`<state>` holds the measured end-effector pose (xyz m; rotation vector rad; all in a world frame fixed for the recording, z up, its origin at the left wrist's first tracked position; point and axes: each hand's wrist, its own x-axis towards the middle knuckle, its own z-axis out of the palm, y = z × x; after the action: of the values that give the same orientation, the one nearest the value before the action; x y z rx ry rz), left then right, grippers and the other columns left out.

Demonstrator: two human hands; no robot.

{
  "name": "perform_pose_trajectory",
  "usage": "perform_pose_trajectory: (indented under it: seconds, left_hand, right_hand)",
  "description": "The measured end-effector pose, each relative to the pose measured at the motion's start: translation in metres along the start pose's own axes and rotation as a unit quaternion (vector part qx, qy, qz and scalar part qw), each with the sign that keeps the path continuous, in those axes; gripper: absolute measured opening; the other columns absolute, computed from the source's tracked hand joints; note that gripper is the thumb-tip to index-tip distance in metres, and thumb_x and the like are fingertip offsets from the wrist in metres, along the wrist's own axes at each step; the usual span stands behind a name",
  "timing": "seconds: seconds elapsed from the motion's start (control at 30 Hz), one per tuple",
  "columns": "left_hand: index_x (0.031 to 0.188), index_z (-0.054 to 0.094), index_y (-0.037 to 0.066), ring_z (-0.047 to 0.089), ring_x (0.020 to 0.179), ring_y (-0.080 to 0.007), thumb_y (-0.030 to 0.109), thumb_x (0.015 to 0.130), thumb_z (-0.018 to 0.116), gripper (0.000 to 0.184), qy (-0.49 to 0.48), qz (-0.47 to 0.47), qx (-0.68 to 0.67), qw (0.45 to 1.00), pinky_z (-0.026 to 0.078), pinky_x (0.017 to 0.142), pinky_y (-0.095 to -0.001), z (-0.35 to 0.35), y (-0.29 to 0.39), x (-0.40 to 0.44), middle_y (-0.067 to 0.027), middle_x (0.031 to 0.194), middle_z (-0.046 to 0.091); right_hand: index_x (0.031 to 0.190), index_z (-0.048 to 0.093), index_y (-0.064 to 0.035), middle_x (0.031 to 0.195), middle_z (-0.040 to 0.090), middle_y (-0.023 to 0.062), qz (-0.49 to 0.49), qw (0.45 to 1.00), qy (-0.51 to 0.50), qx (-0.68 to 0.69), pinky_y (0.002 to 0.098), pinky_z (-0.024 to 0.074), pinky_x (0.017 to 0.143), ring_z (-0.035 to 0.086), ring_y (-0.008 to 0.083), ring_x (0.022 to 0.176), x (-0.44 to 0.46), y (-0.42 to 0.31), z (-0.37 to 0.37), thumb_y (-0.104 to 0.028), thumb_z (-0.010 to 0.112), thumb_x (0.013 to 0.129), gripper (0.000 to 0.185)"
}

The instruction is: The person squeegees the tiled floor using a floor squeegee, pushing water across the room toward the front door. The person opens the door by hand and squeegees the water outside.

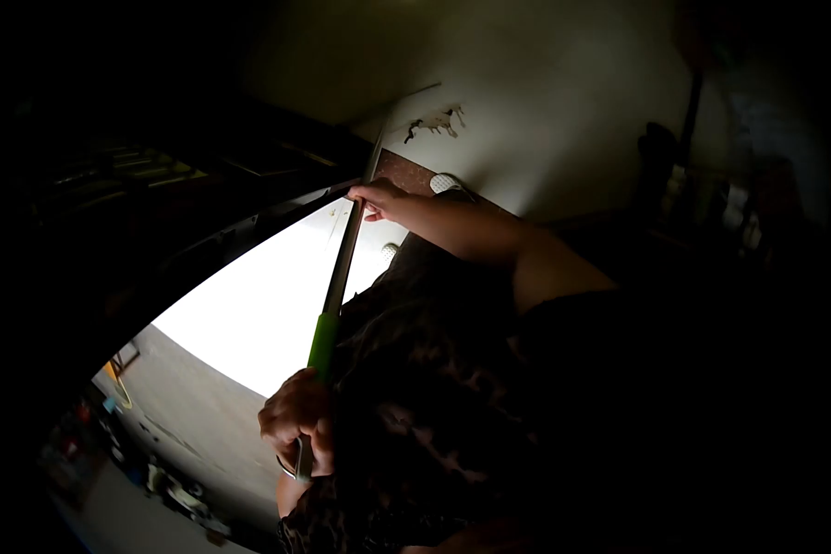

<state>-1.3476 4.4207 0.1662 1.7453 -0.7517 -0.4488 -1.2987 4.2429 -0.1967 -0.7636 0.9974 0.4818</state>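
A long, thin metal pole (343, 258) with a green sleeve (322, 343) runs up through the middle of the dim head view. Near its lower end, below the sleeve, my left hand (297, 420) is closed round it. Farther up, my right hand (377, 197) grips the same pole with the arm stretched out. The pole's far end fades into shadow near a thin dark strip, so what it carries there cannot be made out. A thin shiny band shows at my left wrist.
Two light, dotted shoes or slippers (446, 183) show beside dark patterned clothing (415, 415). A very bright patch (249, 300) lies left of the pole. Dark furniture (157, 203) fills the left. Small dark shapes (434, 125) mark the pale surface above. Blurred clutter (175, 489) sits lower left.
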Motion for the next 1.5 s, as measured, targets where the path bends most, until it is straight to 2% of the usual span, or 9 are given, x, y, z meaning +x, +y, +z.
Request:
perform_pose_trajectory:
  seconds: [0.27, 0.43, 0.57, 0.6, 0.63, 0.8, 0.93, 1.3, 1.5]
  left_hand:
    - [0.046, 0.038, 0.009, 0.05, 0.045, -0.0169, 0.018, 0.069, 0.057, 0.031, -0.113, 0.014, -0.059, 0.992, 0.045, 0.059, -0.0328, -0.036, -0.05, -0.031, -0.0031, 0.047, 0.045]
    - [0.044, 0.038, 0.009, 0.049, 0.041, -0.0153, 0.021, 0.072, 0.058, 0.037, -0.094, 0.044, -0.057, 0.993, 0.044, 0.054, -0.0288, -0.018, -0.039, -0.022, -0.0018, 0.044, 0.045]
    - [0.047, 0.042, 0.013, 0.057, 0.046, -0.0159, 0.032, 0.074, 0.061, 0.038, -0.18, 0.077, -0.047, 0.979, 0.046, 0.065, -0.0343, -0.012, -0.048, -0.006, 0.0025, 0.045, 0.049]
    - [0.049, 0.044, 0.013, 0.059, 0.047, -0.0167, 0.031, 0.075, 0.06, 0.035, -0.188, 0.084, -0.043, 0.978, 0.046, 0.066, -0.0335, -0.002, -0.049, 0.005, 0.0029, 0.043, 0.048]
    - [0.047, 0.045, 0.009, 0.055, 0.047, -0.0163, 0.02, 0.075, 0.058, 0.033, -0.168, 0.14, -0.07, 0.973, 0.045, 0.051, -0.03, 0.01, -0.059, 0.014, -0.0008, 0.047, 0.051]
    - [0.053, 0.041, 0.008, 0.056, 0.059, -0.0217, 0.001, 0.062, 0.056, 0.018, -0.26, 0.165, -0.019, 0.951, 0.044, 0.074, -0.0398, 0.058, -0.107, 0.055, -0.0053, 0.057, 0.053]
    - [0.05, 0.039, 0.006, 0.049, 0.05, -0.0234, -0.002, 0.058, 0.051, 0.016, -0.263, 0.145, -0.024, 0.954, 0.045, 0.063, -0.0359, 0.077, -0.13, 0.05, -0.0065, 0.052, 0.046]
    - [0.048, 0.039, 0.007, 0.05, 0.047, -0.0199, 0.001, 0.056, 0.05, 0.015, -0.19, 0.07, -0.029, 0.979, 0.045, 0.07, -0.0369, -0.023, -0.114, -0.043, -0.0062, 0.05, 0.048]
    - [0.047, 0.04, 0.007, 0.052, 0.047, -0.0184, 0.005, 0.06, 0.052, 0.018, -0.226, 0.062, -0.031, 0.972, 0.046, 0.071, -0.0368, -0.09, -0.129, -0.126, -0.0049, 0.049, 0.049]
  right_hand:
    - [0.061, 0.05, -0.0076, 0.048, 0.034, -0.0021, -0.032, 0.992, 0.017, 0.117, 0.0365, 0.0478, 0.06, 0.033, 0.0088, 0.042, 0.002, 0.087, -0.011, -0.017, 0.062, 0.064, 0.016]
    - [0.059, 0.049, -0.0103, 0.05, 0.038, -0.0022, -0.06, 0.981, -0.021, 0.183, 0.033, 0.0466, 0.067, 0.039, 0.0082, 0.047, -0.041, 0.089, -0.029, -0.017, 0.06, 0.067, 0.016]
    - [0.071, 0.05, -0.0101, 0.054, 0.044, -0.0012, -0.091, 0.975, 0.032, 0.201, 0.0348, 0.0472, 0.069, 0.048, 0.0123, 0.054, -0.036, 0.057, -0.051, -0.018, 0.057, 0.072, 0.011]
    - [0.072, 0.05, -0.0097, 0.057, 0.046, 0.0003, -0.106, 0.968, 0.012, 0.228, 0.0367, 0.0481, 0.069, 0.051, 0.0136, 0.058, -0.025, 0.046, -0.061, -0.017, 0.056, 0.072, 0.009]
    - [0.074, 0.05, -0.0093, 0.06, 0.049, 0.0019, -0.122, 0.959, -0.006, 0.254, 0.0386, 0.049, 0.069, 0.053, 0.015, 0.061, -0.01, 0.033, -0.073, -0.016, 0.055, 0.072, 0.008]
    - [0.079, 0.053, -0.0084, 0.064, 0.053, 0.0026, -0.173, 0.959, 0.098, 0.2, 0.0378, 0.0486, 0.063, 0.054, 0.0157, 0.057, 0.057, -0.027, -0.134, -0.018, 0.056, 0.071, 0.013]
    - [0.08, 0.054, -0.0072, 0.062, 0.051, 0.0026, -0.178, 0.963, 0.128, 0.159, 0.0387, 0.0486, 0.062, 0.052, 0.0159, 0.054, 0.055, -0.022, -0.144, -0.018, 0.056, 0.072, 0.014]
    - [0.07, 0.052, -0.0076, 0.053, 0.047, 0.0008, -0.143, 0.972, 0.148, 0.114, 0.04, 0.0491, 0.059, 0.048, 0.0136, 0.047, 0.035, 0.095, -0.045, -0.022, 0.055, 0.074, 0.015]
    - [0.077, 0.053, -0.0047, 0.063, 0.047, 0.0021, -0.104, 0.977, 0.139, 0.124, 0.0428, 0.0466, 0.063, 0.049, 0.016, 0.062, 0.025, 0.191, 0.017, -0.023, 0.059, 0.071, 0.02]
